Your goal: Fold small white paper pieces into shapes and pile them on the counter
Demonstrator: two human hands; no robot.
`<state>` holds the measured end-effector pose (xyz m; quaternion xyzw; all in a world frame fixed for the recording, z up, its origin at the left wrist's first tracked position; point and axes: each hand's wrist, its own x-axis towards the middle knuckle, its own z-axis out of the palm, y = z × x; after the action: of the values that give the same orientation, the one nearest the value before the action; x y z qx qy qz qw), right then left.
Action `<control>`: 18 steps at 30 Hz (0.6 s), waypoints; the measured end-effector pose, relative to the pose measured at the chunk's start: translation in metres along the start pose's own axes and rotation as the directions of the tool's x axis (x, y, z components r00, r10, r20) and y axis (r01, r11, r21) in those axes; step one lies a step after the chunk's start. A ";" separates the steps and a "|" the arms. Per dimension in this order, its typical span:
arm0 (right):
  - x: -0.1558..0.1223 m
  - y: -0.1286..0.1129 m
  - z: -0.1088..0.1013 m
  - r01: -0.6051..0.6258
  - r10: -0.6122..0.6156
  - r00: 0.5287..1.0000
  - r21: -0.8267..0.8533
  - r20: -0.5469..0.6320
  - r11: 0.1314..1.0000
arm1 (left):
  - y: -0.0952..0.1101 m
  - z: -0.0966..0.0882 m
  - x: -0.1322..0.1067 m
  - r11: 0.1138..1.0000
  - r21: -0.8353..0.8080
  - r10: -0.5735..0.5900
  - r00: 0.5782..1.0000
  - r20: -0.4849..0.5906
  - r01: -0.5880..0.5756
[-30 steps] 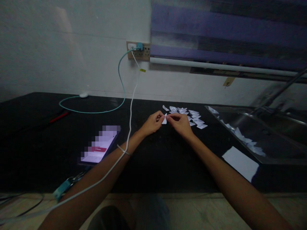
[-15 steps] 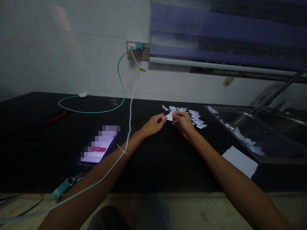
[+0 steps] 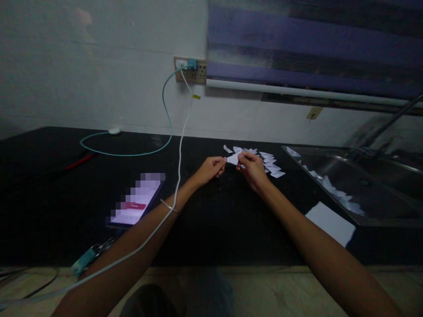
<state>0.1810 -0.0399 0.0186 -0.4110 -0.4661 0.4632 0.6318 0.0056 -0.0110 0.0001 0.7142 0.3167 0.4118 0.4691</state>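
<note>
Between my two hands is a small piece of white paper, held above the dark countertop. The thumb and fingers of my left hand pinch its left tip. My right hand grips its right end, with the fingertips partly covering it. Just behind and to the right of my hands lie several folded white paper pieces, grouped in overlapping rows. One curled paper scrap rests apart at the left of the group.
A white paper sheet lies near the sink, whose edge carries more folded papers. At left are a lit phone and a teal key holder. A white cable crosses over my left forearm from the wall socket.
My left fingers have shifted slightly left along the paper, so more of its pointed left end shows. My right hand stays almost in place.
</note>
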 end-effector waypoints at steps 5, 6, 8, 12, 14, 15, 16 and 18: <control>0.001 -0.001 -0.001 -0.030 0.029 0.999 0.002 0.046 1.000 | 0.004 0.001 -0.001 0.991 -0.094 -0.097 0.995 -0.003 0.096; 0.002 -0.001 -0.002 -0.041 0.041 0.998 0.004 0.053 0.999 | 0.005 0.002 -0.002 0.990 -0.101 -0.100 0.995 0.005 0.100; 0.003 0.000 -0.003 -0.064 0.064 0.996 -0.003 0.069 0.998 | 0.005 0.002 -0.003 0.992 -0.102 -0.073 0.997 0.018 0.075; 0.006 0.007 -0.007 -0.073 0.082 0.993 -0.100 0.086 0.992 | 0.004 0.000 -0.004 0.997 0.020 0.069 0.997 0.024 -0.070; 0.007 0.011 -0.008 -0.009 0.016 0.999 -0.200 0.035 0.980 | 0.002 -0.002 -0.003 0.979 0.154 0.139 0.990 -0.022 -0.134; 0.007 0.013 -0.009 0.034 -0.035 0.999 -0.254 -0.002 0.967 | 0.001 -0.002 -0.003 0.960 0.231 0.174 0.983 -0.060 -0.156; 0.006 0.013 -0.009 0.072 -0.088 0.995 -0.301 -0.040 0.951 | 0.000 -0.003 -0.002 0.936 0.308 0.209 0.973 -0.097 -0.170; 0.005 0.013 -0.008 0.106 -0.146 0.985 -0.345 -0.094 0.933 | -0.001 -0.004 -0.003 0.880 0.440 0.263 0.954 -0.143 -0.177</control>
<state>0.1864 -0.0328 0.0057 -0.5092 -0.5262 0.3097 0.6065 0.0012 -0.0113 -0.0007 0.7855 0.3598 0.4533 0.2191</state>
